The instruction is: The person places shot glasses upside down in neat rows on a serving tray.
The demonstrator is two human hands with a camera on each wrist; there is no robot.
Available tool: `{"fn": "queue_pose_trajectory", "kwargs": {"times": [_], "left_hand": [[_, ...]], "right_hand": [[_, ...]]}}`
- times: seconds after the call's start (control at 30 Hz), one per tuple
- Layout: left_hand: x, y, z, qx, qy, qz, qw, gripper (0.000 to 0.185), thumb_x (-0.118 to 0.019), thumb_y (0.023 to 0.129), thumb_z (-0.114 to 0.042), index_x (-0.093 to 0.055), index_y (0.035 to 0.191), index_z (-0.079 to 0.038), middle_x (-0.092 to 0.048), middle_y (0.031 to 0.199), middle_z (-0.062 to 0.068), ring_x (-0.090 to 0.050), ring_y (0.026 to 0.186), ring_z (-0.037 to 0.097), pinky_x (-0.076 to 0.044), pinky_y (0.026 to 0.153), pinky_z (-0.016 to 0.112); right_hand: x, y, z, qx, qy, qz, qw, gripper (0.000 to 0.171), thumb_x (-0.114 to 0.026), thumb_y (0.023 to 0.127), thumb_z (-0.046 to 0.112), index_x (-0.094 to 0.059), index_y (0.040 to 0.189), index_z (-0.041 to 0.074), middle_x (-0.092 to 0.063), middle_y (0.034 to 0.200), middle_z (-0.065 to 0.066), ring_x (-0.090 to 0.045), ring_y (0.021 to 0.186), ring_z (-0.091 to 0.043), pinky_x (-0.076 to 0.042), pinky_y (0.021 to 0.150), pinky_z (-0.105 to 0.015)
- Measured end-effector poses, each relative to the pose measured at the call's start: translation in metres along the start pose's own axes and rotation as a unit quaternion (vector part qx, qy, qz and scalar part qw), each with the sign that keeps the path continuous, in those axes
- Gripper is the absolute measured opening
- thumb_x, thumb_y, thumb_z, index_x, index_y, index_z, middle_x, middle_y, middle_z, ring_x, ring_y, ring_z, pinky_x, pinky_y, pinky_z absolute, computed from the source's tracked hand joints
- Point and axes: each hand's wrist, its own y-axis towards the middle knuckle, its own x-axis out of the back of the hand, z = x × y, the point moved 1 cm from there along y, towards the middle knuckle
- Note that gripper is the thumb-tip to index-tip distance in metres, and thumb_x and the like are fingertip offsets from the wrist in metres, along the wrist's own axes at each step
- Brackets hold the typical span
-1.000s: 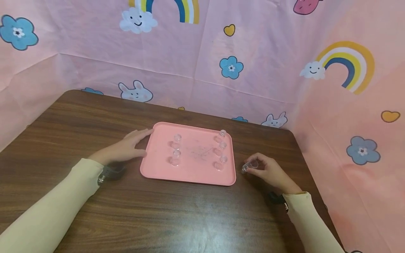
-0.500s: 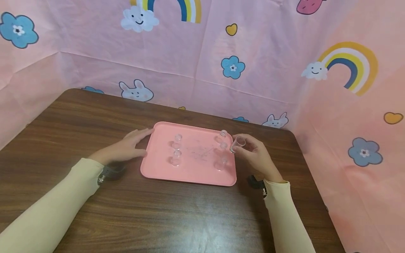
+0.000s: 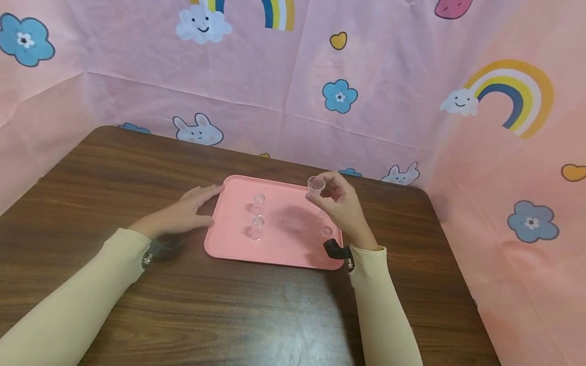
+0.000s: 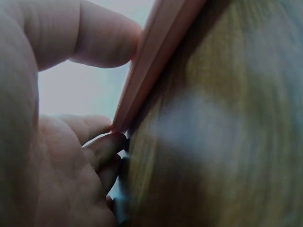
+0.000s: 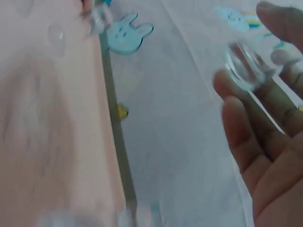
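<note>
My right hand (image 3: 341, 203) holds a small clear cup (image 3: 316, 185) above the back right part of the pink tray (image 3: 284, 256), wide rim upward in the head view. In the right wrist view the same cup (image 5: 244, 66) sits at the fingertips. With fingers and thumb spread, my left hand (image 3: 180, 213) touches the tray's left edge; close up, thumb and fingers meet the tray's rim (image 4: 147, 61). On the tray's left half stand two clear cups, a back one (image 3: 258, 202) and a front one (image 3: 257, 227). Another cup (image 3: 327, 232) shows at the right, partly behind my right wrist; others there are hidden.
A dark wooden table (image 3: 206, 300) lies under the tray. Behind it and at the sides hangs a pink cloth (image 3: 256, 76) printed with rainbows, flowers and rabbits. Each wrist wears a black strap, such as the right strap (image 3: 336, 250).
My right hand has brought the cup from the table beside the tray, up and leftward over the tray's back right part. The left hand has stayed at the tray's edge.
</note>
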Motion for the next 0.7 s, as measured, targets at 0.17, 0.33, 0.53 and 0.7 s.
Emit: {"fn": "queue_pose_trajectory", "kwargs": {"times": [0.17, 0.33, 0.53, 0.7], "left_hand": [[-0.002, 0.002, 0.000, -0.002, 0.001, 0.001, 1.0000, 0.084, -0.070, 0.093, -0.024, -0.027, 0.162, -0.003, -0.024, 0.168, 0.024, -0.010, 0.156, 0.047, -0.002, 0.125, 0.065], [-0.005, 0.004, -0.002, -0.003, -0.002, 0.005, 1.0000, 0.083, -0.070, 0.094, -0.024, -0.027, 0.163, -0.005, -0.024, 0.168, 0.023, -0.009, 0.156, 0.048, -0.002, 0.125, 0.066], [-0.003, 0.003, -0.003, 0.007, 0.000, 0.000, 1.0000, 0.083, -0.070, 0.094, -0.024, -0.027, 0.163, -0.006, -0.024, 0.168, 0.023, -0.007, 0.156, 0.050, -0.003, 0.124, 0.069], [0.000, -0.001, -0.004, 0.015, -0.001, 0.001, 0.9999, 0.084, -0.070, 0.094, -0.025, -0.026, 0.163, -0.005, -0.023, 0.168, 0.024, -0.006, 0.155, 0.051, -0.003, 0.123, 0.070]], "right_hand": [[-0.019, 0.010, 0.014, 0.018, 0.011, -0.024, 0.999, 0.038, -0.076, 0.092, 0.000, -0.060, 0.126, -0.002, -0.068, 0.107, -0.014, -0.065, 0.094, -0.019, -0.056, 0.079, -0.030], [-0.031, 0.012, 0.029, 0.022, 0.026, -0.048, 0.998, 0.037, -0.078, 0.088, -0.003, -0.055, 0.117, -0.005, -0.067, 0.102, -0.013, -0.066, 0.096, -0.018, -0.058, 0.083, -0.031], [-0.041, 0.013, 0.033, 0.040, -0.034, -0.030, 0.998, 0.025, -0.081, 0.089, 0.005, -0.070, 0.111, 0.005, -0.066, 0.093, -0.007, -0.058, 0.079, -0.019, -0.051, 0.069, -0.029], [-0.045, 0.015, 0.028, 0.002, -0.110, -0.016, 0.994, 0.031, -0.080, 0.092, 0.013, -0.070, 0.120, 0.008, -0.067, 0.096, -0.003, -0.058, 0.081, -0.019, -0.055, 0.074, -0.035]]}}
